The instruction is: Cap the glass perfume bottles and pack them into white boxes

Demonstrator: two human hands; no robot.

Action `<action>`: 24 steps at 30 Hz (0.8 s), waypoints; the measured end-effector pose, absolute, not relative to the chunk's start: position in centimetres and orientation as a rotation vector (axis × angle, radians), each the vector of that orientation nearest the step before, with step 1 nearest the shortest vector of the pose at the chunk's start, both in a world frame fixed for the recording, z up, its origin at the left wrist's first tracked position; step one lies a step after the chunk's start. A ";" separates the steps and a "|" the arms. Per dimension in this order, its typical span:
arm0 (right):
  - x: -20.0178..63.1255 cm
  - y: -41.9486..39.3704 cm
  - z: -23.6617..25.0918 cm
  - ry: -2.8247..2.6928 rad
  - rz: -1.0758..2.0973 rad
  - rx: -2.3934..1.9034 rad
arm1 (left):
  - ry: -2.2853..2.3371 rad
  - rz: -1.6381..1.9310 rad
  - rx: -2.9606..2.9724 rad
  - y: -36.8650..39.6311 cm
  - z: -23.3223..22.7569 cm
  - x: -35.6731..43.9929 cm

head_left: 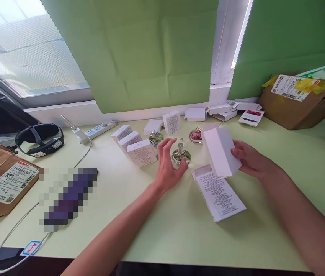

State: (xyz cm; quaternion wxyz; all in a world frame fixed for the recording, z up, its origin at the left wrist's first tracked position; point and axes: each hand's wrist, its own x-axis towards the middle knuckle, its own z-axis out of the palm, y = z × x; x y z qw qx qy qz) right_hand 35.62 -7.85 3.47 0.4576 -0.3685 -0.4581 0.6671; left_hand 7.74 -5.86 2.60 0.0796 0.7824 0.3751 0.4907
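My left hand (166, 170) is open, with thumb and curved fingers apart around a round glass perfume bottle (181, 156) of pale green liquid. I cannot tell whether the fingertips touch it. My right hand (248, 159) grips a plain white carton (222, 151), tilted, above a flat-lying white box (219, 195) with printed text. A small clear piece (181, 140) lies behind the bottle. Farther back are another greenish bottle (155, 137) and a red one (196, 135), the red one partly hidden by the carton.
Several printed white boxes (141, 153) stand left of the bottles, and more cartons (195, 114) lie along the wall. A cardboard box (300, 105) sits back right, another (7, 184) at left. A headset (40, 140), power strip (100, 130), cable (15, 222) and pixelated dark object (70, 199) occupy the left side.
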 end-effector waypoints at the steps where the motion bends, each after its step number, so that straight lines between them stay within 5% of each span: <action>1: 35.6 -7.8 3.5 -1.119 1.609 -0.933 | 1.123 1.398 2.302 -5.6 2.3 7.7; 9: 35.1 -7.7 3.3 -1.086 1.611 -1.010 | 1.188 0.889 2.132 -4.1 1.1 7.0; 24: 33.5 -8.0 3.7 -1.172 1.641 -0.998 | 1.304 1.252 2.175 -2.7 0.1 7.7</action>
